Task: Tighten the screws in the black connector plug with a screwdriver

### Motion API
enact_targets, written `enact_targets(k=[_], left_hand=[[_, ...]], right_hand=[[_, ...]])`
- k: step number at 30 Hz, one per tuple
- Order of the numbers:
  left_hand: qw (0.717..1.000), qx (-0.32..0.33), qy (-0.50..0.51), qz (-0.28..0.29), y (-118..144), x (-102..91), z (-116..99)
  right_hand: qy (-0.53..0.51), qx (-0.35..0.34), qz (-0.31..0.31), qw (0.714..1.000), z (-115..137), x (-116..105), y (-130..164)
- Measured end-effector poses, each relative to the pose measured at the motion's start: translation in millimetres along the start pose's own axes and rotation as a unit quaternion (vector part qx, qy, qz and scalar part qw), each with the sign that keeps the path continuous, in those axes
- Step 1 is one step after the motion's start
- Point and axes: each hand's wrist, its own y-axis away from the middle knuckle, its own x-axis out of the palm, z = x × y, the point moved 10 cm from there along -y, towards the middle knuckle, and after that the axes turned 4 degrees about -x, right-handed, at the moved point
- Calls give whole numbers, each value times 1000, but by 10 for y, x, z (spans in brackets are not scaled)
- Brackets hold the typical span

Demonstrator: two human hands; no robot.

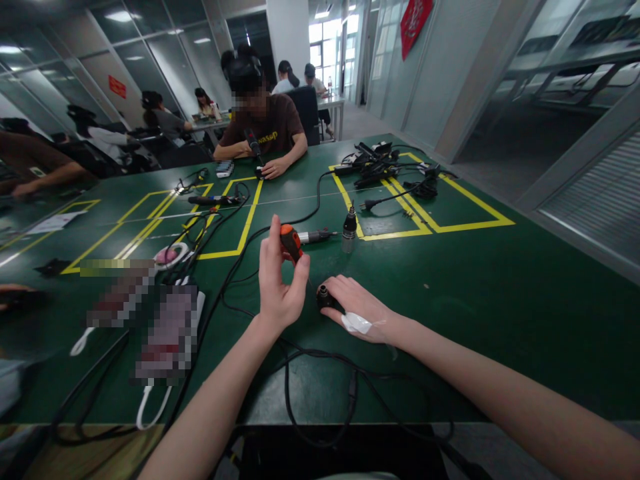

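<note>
My left hand [277, 287] is raised above the green table, its fingers closed round the orange and black handle of a screwdriver [291, 243]. Lower and to the right, my right hand [357, 300] rests on the tabletop. It grips a small black part with a round metal collar [324, 291] on top; the palm hides much of it. White tape or tissue [356, 323] sticks to that hand near the thumb's base. Just beyond stands a black, cone-shaped tool piece [349, 227] with a clear or silvery base. Behind the screwdriver lies a grey pen-like tool [317, 237] with a thin tip.
Black cables [345, 360] loop across the table's front. Two blurred phone-like devices [170, 327] lie at left. Yellow tape [473, 227] marks rectangles, with a heap of black cords and tools [373, 163] at back right. A co-worker [270, 127] opposite holds a power screwdriver [253, 143].
</note>
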Motion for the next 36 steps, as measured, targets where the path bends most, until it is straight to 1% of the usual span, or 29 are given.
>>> enact_targets(k=[1,3,7,9,13,19,23,26,29,34,36], left_hand=[[1000,-1,-13,-6,1,-10,5],[1000,-3,-13,2,1,7,9],[997,9,59,41,-10,84,-46],[995,24,80,48,-19,97,-86],[996,35,79,28,-38,60,-101],[999,50,3,-18,-24,-13,-105],[999,47,21,5,-21,32,-125],[999,20,30,20,-30,55,-98],[999,-1,42,21,-39,46,-59],[999,13,-6,-32,-56,-72,-54],[999,10,-11,-41,-56,-89,-40]], right_hand=[[1,-1,2,1000,3,-1,1],[0,-3,6,1000,9,-5,1],[-5,3,9,1000,12,-19,-7],[-6,4,12,1000,15,-19,-12],[0,5,17,1000,14,-7,-15],[-1,1,8,1000,16,-4,-5],[-3,6,7,1000,20,-19,-7],[-5,7,6,1000,24,-35,-13],[-3,8,11,1000,17,-23,-16],[-4,4,7,1000,2,1,-9],[-3,-1,5,1000,7,-1,-6]])
